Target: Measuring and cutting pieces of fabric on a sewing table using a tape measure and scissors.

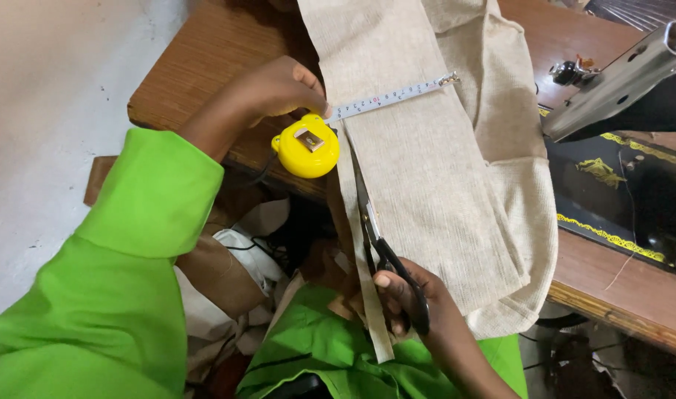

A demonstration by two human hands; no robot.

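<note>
A beige woven cloth (426,162) lies folded over the edge of a wooden table (205,66). My left hand (279,89) presses a yellow tape measure (306,145) against the cloth's left edge, its white tape (389,96) stretched across the fabric to a metal hook. My right hand (415,299) grips black-handled scissors (375,236), the blades pointing up along the left side of the cloth, where a narrow strip (367,295) hangs down. I wear bright green sleeves.
A black sewing machine (626,111) with gold trim stands on the table at the right. Fabric scraps and cables (242,251) lie below the table edge by my lap. Pale floor shows at the left.
</note>
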